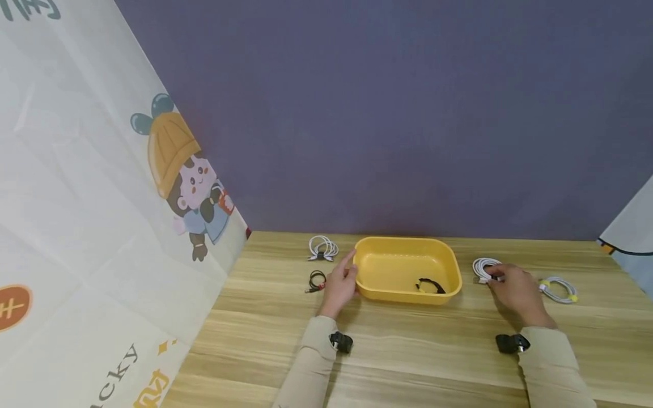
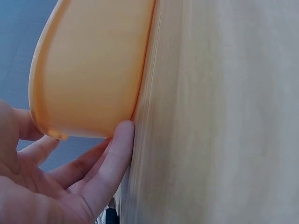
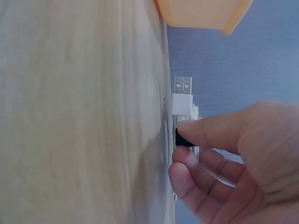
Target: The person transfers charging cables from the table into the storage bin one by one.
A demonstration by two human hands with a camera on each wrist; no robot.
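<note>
A yellow plastic basket stands on the wooden table with a black cable tie or short cable inside. At the basket's left end, my left hand touches the outer wall, its fingers fairly straight in the left wrist view. Right of the basket, my right hand pinches a coiled white USB cable at its black strap. The metal USB plug points toward the basket in the right wrist view. The coil appears close to the tabletop; whether it touches is unclear.
Left of the basket lie a coiled white cable and a small black cable. A grey cable coil with yellow ends lies beside my right hand. A dark blue panel rises behind the table.
</note>
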